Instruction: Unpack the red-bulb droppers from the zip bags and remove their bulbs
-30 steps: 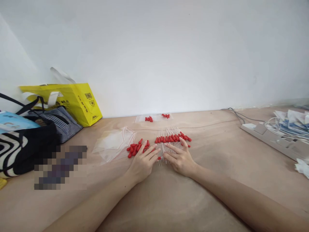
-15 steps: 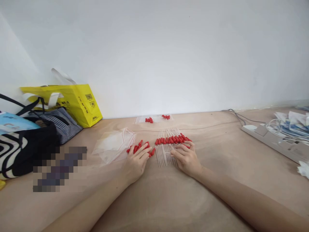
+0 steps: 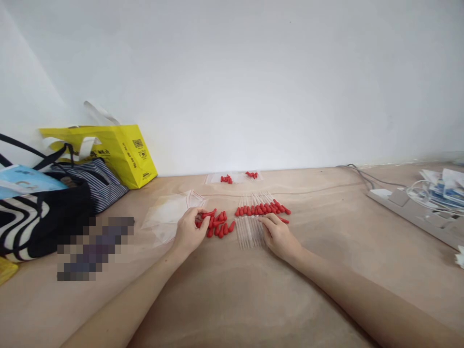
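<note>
My left hand [image 3: 191, 229] pinches a red rubber dropper bulb [image 3: 209, 213] between thumb and fingers, above a loose pile of red bulbs [image 3: 220, 229]. To the right, bare glass dropper tubes [image 3: 246, 234] lie side by side in a row. My right hand [image 3: 281, 236] is closed at the upper ends of these tubes, its thumb and forefinger pinched on a glass tube that is mostly hidden. Just beyond lies a row of droppers [image 3: 259, 210] with red bulbs fitted, tips pointing away from me. One red bulb [image 3: 283, 220] shows beside my right hand's knuckles.
Clear zip bags [image 3: 168, 215] lie left of the pile. Bagged droppers [image 3: 237, 177] rest near the wall. A yellow bag [image 3: 123, 154], a striped pouch [image 3: 105, 181] and a black tote [image 3: 43, 217] stand left. A power strip [image 3: 409, 208] with cables lies right.
My left hand has drawn back left from over the pile and now holds one bulb. My right hand's fingertips have moved up to the tubes' upper ends. The view has shifted slightly.
</note>
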### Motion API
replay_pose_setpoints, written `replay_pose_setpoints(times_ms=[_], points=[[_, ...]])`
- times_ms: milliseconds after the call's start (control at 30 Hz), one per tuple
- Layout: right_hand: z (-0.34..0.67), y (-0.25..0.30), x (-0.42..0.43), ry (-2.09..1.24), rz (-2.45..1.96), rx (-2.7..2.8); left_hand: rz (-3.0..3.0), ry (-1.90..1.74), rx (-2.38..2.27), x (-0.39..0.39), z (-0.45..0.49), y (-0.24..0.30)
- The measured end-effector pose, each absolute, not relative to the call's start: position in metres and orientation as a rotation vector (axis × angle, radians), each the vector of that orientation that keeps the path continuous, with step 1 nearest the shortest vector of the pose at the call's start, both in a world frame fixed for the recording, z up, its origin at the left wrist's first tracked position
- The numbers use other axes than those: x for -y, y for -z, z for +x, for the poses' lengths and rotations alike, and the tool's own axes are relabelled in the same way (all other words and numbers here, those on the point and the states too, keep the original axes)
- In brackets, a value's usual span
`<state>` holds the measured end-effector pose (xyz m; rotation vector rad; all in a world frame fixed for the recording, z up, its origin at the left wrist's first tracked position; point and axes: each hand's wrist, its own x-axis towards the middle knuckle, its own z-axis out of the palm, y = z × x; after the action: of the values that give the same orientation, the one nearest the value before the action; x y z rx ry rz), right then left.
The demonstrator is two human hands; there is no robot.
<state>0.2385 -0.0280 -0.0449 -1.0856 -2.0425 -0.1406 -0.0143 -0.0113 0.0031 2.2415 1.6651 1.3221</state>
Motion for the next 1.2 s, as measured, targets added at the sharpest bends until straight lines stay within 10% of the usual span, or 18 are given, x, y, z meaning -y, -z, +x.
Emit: replay_pose_setpoints(times_ms=[1200], points=[[0.264,0.024,0.038,0.425,-1.308,1.955,2.518,-0.609,-1.843,-0.041,0.084,-0.029]])
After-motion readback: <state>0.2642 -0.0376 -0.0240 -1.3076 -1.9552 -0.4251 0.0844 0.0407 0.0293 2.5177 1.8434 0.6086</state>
